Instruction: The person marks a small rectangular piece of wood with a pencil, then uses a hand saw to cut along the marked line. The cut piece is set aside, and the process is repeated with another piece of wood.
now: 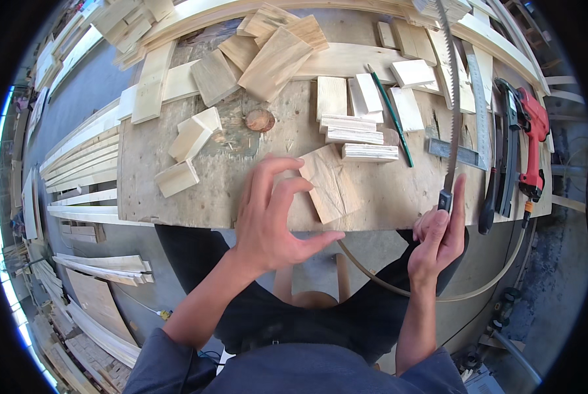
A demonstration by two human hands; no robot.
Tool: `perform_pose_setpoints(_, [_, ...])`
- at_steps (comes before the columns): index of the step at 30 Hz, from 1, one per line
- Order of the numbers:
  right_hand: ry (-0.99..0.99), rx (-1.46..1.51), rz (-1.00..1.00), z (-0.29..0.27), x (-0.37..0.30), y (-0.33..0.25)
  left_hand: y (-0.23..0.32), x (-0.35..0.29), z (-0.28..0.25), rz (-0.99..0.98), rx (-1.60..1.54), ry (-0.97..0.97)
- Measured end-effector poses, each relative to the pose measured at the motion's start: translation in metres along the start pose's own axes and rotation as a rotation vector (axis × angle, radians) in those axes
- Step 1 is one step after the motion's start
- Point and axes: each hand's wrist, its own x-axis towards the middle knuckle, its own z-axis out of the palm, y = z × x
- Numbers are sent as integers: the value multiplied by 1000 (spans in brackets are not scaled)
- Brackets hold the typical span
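My right hand grips a hand saw by its dark handle, at the front right of the wooden workbench. The toothed blade points up and away from me, and the index finger lies stretched along it. My left hand is open, fingers curved and thumb apart, over the bench's front edge. Just right of its fingertips lies a flat wooden block with lines on its face. I cannot make out whether the fingers touch it. Behind that block sit several small plywood pieces and a green pencil.
A metal square, a black-handled tool and a red air nailer with a hose are at the right. Loose wood blocks are heaped at the back. Offcuts and a round wood disc lie left of centre.
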Motion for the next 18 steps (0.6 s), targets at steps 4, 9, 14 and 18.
perform_pose_setpoints(4, [32,164,17,9,17,7,2,5,-1,-71,75,-64])
perform_pose_setpoints(9, [123,265,116,14,23,0,-1,5,2,-62,46,-71])
perform_pose_setpoints(14, [168,274,103,17,22,2,-2,6,5,-52,40,-62])
perform_pose_setpoints(18, [157,290,131,16,23,2,-2,6,5,-48,43,-61])
